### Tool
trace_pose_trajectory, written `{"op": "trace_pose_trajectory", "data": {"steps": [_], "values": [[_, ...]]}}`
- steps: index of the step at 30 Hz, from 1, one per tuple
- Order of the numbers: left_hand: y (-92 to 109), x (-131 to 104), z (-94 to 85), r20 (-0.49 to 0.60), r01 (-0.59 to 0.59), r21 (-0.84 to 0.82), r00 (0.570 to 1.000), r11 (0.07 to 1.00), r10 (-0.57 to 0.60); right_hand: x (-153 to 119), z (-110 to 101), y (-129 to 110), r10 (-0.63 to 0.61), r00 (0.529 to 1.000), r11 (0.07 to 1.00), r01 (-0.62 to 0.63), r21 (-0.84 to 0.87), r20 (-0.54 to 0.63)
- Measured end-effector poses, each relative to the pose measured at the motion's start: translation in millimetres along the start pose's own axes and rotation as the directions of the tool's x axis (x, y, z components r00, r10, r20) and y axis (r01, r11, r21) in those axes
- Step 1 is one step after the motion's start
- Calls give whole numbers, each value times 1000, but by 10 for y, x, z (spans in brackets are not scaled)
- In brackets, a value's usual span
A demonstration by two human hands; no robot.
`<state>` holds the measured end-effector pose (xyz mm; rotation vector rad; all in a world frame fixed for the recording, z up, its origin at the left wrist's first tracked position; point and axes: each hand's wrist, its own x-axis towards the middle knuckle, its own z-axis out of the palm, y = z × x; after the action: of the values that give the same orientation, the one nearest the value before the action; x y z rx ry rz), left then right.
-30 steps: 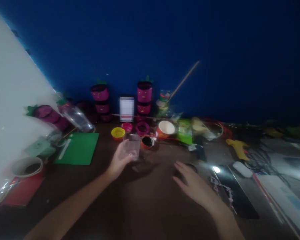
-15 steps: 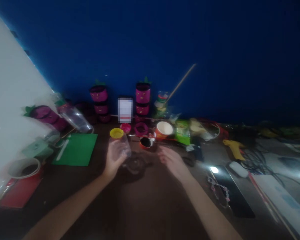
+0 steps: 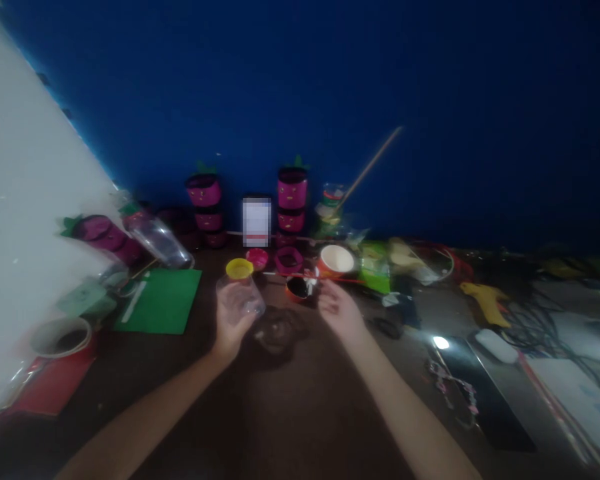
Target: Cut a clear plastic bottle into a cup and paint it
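My left hand [image 3: 230,323] is wrapped round a clear plastic container [image 3: 245,300], held above the table. A yellow disc [image 3: 239,269] shows at its top; whether it belongs to the container I cannot tell. My right hand [image 3: 341,308] is closed with curled fingers. Its fingertips meet the red handle of a thin brush-like stick [image 3: 295,275], but blur hides whether they grip it. That stick lies across or just behind a small orange-rimmed pot [image 3: 298,289] with dark contents, left of my right hand. Behind this hand stands an orange-and-white cup [image 3: 337,259].
Magenta stacked planters with faces [image 3: 291,193] line the blue wall. A green sheet [image 3: 163,303], a cup [image 3: 60,337] and a red sheet [image 3: 55,387] lie left. To the right are a phone [image 3: 490,393], a bracelet [image 3: 453,383], a yellow glue gun [image 3: 486,303] and tangled cables.
My right hand has moved up and forward to the red stick. My left hand keeps hold of the clear container. The whole view has shifted slightly.
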<state>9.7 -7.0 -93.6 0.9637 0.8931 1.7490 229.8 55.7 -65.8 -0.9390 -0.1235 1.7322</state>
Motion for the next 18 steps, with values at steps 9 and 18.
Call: {"op": "trace_pose_trajectory", "data": {"steps": [9,18], "values": [[-22,3,-27,9,-23,-16,1000,1000,23,81,47,-15,-17,999,1000,17,3,-27],[-37,27,-65,-34,-19,4,999,1000,19,-157,-76,-31,-124,992,992,124,0,-37]]}}
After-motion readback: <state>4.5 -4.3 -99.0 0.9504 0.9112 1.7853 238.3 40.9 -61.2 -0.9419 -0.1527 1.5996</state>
